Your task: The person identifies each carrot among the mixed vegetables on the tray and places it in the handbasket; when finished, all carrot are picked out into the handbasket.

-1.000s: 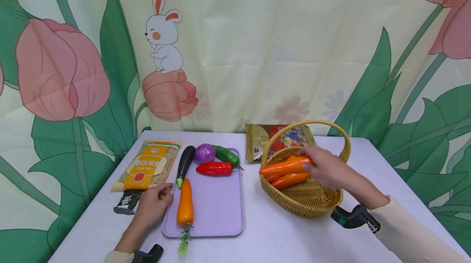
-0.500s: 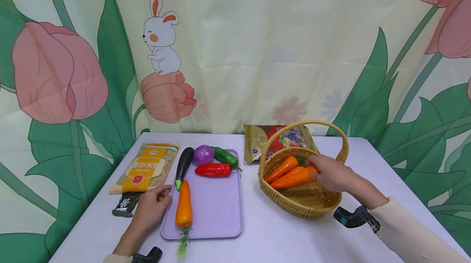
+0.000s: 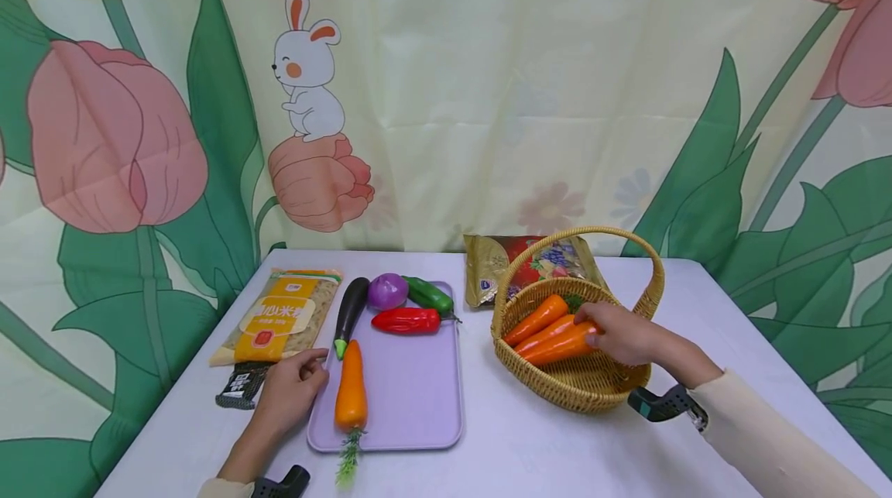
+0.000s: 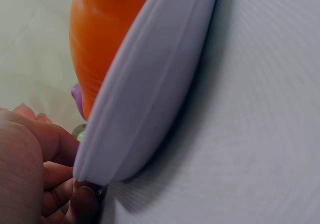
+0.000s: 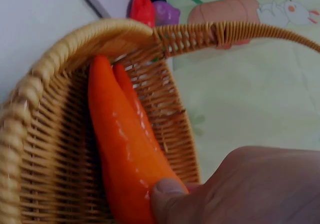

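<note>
My right hand (image 3: 616,333) grips an orange carrot (image 3: 560,346) by its thick end, inside a wicker basket (image 3: 557,397). Two more carrots lie alongside it, the farther carrot (image 3: 538,318) with green leaves. The right wrist view has my thumb pressed on the held carrot (image 5: 122,139). My left hand (image 3: 291,393) pinches the left rim of a lilac tray (image 3: 411,397), its fingers curled at the tray edge (image 4: 135,93) in the left wrist view. On the tray lie a carrot (image 3: 351,386), an eggplant (image 3: 351,308), a purple onion (image 3: 388,291), a green pepper (image 3: 427,295) and a red pepper (image 3: 406,320).
A yellow-labelled food bag (image 3: 279,316) and a small black packet (image 3: 242,386) lie left of the tray. Behind the basket is a gold package (image 3: 484,269). The basket's tall handle (image 3: 592,231) arches over it. A printed curtain (image 3: 446,95) hangs behind the white table.
My right hand has lowered the carrot into the basket, beside the other two, and drawn it slightly nearer. The left hand keeps its place at the tray rim.
</note>
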`<state>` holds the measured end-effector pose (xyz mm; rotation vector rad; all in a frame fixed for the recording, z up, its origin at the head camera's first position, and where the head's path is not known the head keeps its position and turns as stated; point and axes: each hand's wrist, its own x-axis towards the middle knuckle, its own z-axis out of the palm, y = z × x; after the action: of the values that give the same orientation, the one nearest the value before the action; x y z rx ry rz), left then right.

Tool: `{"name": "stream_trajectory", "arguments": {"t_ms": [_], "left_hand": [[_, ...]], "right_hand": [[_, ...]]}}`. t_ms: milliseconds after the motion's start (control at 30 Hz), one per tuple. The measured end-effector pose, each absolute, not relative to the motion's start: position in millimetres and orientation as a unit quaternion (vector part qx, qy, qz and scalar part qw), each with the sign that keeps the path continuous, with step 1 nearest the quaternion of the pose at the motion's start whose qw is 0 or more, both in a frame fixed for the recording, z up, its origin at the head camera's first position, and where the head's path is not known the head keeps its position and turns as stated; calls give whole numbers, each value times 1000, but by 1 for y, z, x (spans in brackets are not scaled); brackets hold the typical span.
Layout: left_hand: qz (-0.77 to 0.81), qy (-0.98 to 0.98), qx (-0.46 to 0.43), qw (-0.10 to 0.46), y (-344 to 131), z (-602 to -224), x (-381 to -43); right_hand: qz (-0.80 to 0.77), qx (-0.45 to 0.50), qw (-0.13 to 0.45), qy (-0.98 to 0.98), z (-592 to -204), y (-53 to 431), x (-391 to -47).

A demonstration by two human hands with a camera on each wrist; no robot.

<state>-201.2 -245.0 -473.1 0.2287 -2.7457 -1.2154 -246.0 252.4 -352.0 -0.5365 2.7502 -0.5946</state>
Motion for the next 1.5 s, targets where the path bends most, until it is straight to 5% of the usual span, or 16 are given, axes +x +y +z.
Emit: {"name": "stream_trajectory", "arguments": {"t_ms": [967,1500], "left_hand": [[-401,-910,71,74,-246,-469,-205],[-408,-907,81,60,-245,-473,-202]], "right_hand": [[-184,-154,114,964,-377,261,-261],[-89,-186,44,977,-391,257,-260]]}}
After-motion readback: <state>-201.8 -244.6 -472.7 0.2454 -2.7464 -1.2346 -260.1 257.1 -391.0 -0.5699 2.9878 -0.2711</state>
